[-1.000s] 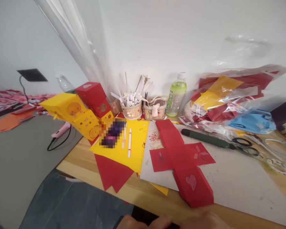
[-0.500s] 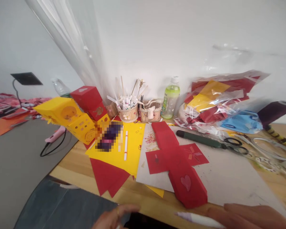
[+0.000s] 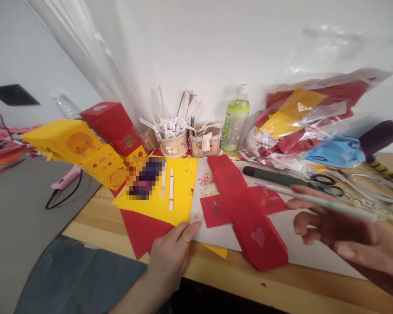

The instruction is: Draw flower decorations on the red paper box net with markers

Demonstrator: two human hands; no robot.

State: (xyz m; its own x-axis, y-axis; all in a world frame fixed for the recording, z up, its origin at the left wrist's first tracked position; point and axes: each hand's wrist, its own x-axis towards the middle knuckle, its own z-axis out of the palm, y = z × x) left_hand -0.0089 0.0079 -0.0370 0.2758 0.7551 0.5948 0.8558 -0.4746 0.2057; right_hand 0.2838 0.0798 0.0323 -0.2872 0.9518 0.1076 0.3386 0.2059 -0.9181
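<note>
My left hand (image 3: 175, 246), with a ring on one finger, is at the lower left corner of a whitish board (image 3: 212, 240). Its fingers are bent together over that edge; the thumb is hidden. In my right hand (image 3: 340, 237) is a slim white marker pen (image 3: 327, 203), slightly blurred, gripped between fingers and thumb above the board. A red cross-shaped paper cutout (image 3: 234, 192) lies flat on the board between the hands. It bears a pink heart (image 3: 258, 238) on its lower panel and small shapes on its side flaps.
Yellow paper (image 3: 181, 192) carries another marker (image 3: 171, 189). Behind stand a marker basket (image 3: 173, 147), a second basket (image 3: 207, 146) and a green-labelled bottle (image 3: 236, 120). Yellow (image 3: 65, 139) and red boxes (image 3: 109, 124) stand left; a green-handled tool (image 3: 271, 176) and plastic-bagged paper (image 3: 298, 117) lie right.
My left hand has moved up from the bottom edge onto the board's corner. My right hand has lifted up and rightward with the marker pen. The view has shifted slightly.
</note>
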